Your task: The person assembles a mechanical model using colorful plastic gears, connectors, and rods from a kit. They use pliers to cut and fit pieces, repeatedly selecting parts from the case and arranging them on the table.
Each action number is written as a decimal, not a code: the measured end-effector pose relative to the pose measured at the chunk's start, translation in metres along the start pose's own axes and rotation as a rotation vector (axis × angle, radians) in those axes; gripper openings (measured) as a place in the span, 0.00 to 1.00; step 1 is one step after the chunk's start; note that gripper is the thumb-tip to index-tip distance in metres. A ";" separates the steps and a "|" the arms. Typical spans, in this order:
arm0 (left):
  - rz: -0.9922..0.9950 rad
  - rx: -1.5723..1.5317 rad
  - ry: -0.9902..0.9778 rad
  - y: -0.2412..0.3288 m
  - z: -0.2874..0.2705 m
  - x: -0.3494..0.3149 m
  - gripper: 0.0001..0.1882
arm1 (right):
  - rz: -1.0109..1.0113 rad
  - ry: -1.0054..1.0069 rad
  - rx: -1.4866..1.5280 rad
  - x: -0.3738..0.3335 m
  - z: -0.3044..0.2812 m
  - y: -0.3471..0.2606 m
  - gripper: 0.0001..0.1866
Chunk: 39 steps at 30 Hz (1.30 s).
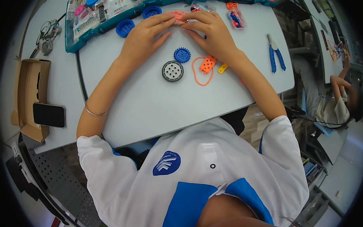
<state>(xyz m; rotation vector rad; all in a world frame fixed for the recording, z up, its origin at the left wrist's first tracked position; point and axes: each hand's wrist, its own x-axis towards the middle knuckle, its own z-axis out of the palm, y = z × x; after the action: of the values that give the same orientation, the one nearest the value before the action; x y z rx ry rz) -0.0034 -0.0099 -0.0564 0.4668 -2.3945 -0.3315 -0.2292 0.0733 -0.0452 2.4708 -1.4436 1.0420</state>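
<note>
Both hands, left hand (145, 36) and right hand (212, 32), pinch a small orange piece (179, 15) with closed fingers at the table's (157, 102) far edge, seemingly fitting parts together, which calls for careful alignment.

My left hand (143, 36) and right hand (210, 30) sit close together at the far side of the table (157, 106), hemmed in ahead by the teal parts tray (118, 17) and two blue wheels (138, 19). Just behind my palms lie a blue gear (182, 55), a grey wheel (172, 71), an orange loop (200, 73) and an orange plate (208, 64). Nearer my chest the tabletop is bare, easy passage. Blue-handled pliers (275, 54) block the right edge.
</note>
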 end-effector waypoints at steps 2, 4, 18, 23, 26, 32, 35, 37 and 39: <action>-0.001 0.014 -0.017 0.003 -0.001 0.002 0.20 | -0.012 -0.009 -0.005 -0.001 -0.001 0.001 0.08; -0.019 0.031 -0.059 0.011 -0.005 0.003 0.19 | -0.024 -0.040 -0.016 -0.001 -0.004 0.000 0.07; -0.066 -0.136 0.018 0.009 -0.007 0.001 0.17 | 0.231 -0.103 -0.009 0.033 -0.015 0.014 0.09; -0.072 -0.126 0.004 0.009 -0.008 0.003 0.18 | 0.181 -0.151 0.160 0.034 -0.029 0.011 0.06; 0.005 -0.079 0.014 0.010 -0.007 0.004 0.19 | 0.259 -0.206 0.269 0.049 -0.028 0.030 0.06; -0.120 -0.177 -0.022 0.013 -0.013 0.005 0.22 | 0.126 -0.538 -0.224 0.078 -0.008 0.061 0.06; -0.126 -0.190 -0.034 0.011 -0.014 0.006 0.22 | 0.088 -0.487 -0.221 0.076 -0.004 0.068 0.04; -0.132 -0.184 -0.029 0.011 -0.013 0.006 0.21 | 0.146 -0.478 -0.238 0.073 -0.003 0.066 0.05; -0.138 -0.171 -0.023 0.010 -0.013 0.004 0.19 | 0.190 -0.467 -0.246 0.072 -0.001 0.065 0.05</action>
<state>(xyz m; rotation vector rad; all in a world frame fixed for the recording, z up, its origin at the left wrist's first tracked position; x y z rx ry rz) -0.0005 -0.0046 -0.0412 0.5523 -2.3364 -0.6004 -0.2585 -0.0145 -0.0168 2.5304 -1.8294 0.2774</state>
